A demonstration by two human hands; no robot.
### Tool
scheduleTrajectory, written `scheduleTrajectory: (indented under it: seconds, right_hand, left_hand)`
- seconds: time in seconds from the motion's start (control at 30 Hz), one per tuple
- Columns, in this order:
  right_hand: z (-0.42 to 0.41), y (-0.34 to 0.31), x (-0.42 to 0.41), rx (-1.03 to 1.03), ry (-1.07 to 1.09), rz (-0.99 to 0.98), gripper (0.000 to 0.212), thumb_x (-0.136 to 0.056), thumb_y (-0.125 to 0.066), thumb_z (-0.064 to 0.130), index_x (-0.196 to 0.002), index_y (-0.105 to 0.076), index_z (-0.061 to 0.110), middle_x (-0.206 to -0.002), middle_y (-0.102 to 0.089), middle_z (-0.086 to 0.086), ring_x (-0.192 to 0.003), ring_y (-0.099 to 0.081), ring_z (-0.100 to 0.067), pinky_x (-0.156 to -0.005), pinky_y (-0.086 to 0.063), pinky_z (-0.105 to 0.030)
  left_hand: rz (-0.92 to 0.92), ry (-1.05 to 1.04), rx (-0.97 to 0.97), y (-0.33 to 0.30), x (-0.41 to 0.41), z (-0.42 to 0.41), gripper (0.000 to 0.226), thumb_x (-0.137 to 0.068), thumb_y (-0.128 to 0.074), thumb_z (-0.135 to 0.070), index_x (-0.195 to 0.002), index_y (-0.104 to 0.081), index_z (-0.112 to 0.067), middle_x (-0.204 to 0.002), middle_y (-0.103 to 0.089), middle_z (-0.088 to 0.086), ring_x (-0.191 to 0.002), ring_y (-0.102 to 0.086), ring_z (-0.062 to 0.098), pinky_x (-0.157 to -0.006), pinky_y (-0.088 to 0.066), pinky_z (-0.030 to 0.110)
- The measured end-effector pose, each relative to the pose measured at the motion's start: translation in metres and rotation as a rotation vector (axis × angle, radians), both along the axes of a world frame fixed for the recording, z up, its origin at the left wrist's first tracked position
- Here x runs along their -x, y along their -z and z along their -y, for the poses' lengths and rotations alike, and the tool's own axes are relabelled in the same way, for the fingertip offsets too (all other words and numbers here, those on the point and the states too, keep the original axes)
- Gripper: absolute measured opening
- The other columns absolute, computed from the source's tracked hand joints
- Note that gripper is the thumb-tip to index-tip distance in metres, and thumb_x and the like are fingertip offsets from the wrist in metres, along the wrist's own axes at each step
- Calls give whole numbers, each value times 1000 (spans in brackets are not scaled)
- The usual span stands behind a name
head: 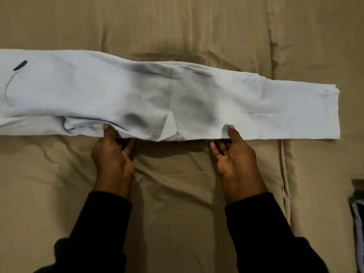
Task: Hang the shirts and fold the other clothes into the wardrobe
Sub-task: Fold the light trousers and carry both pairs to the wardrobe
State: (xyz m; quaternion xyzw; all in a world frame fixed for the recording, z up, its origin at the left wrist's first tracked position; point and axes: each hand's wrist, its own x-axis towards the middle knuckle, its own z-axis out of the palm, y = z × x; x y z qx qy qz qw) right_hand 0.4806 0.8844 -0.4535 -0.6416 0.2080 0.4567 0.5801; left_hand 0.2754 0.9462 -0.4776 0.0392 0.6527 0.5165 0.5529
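Both hands, left hand (112,154) and right hand (234,154), pinch the pale garment's (177,95) near edge (thumbs on top) over the tan bedcover (177,26).

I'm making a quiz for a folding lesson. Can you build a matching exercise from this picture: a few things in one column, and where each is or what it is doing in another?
Things:
1. long pale blue garment
2. left hand
3. right hand
4. tan bedspread

States:
A. pinches the near edge, nearer the hem end
B. lies under everything
C. stretched flat across the view
D. pinches the near edge by a bunched fold

Pairs: 1-C, 2-D, 3-A, 4-B
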Motion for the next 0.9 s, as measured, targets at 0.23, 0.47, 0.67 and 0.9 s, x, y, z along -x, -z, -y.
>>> scheduleTrajectory:
  seconds: [0.23,0.47,0.67,0.9]
  right_hand:
    - [-11,7,3,34,38,-82,15,-89,-73,13,-83,-59,12,-66,-51,-3,-56,-52,-12,-58,-54,-21]
    - [65,4,33,-74,124,-81,35,-90,-66,15,-125,-65,11,-115,-71,-5,-102,-69,-20,-89,-58,-32]
    - [152,16,91,401,18,292,66,-73,-77,45,-116,-65,-3,-114,-66,-22,-102,-61,-39,-81,-44,-33]
    - [37,-42,157,13,-636,993,6,-95,-61,11,-92,-58,14,-95,-59,-1,-86,-56,-14,-78,-43,-19]
  left_hand:
    - [223,-49,-176,-2,-12,0,39,-104,-41,-45,-121,-65,-18,-126,-68,5,-120,-63,25,-105,-49,47]
    - [100,-33,-265,-14,21,33,54,-100,-55,-40,-147,-46,-15,-138,-61,6,-126,-60,23,-106,-48,45]
    - [83,-176,-42,-24,52,111,36,-104,-41,-40,-99,-74,-28,-98,-76,-9,-96,-71,9,-84,-57,27]
    - [-142,-132,25,-8,133,55,33,-93,-64,-49,-80,-63,-19,-64,-60,-7,-59,-58,9,-59,-51,21]
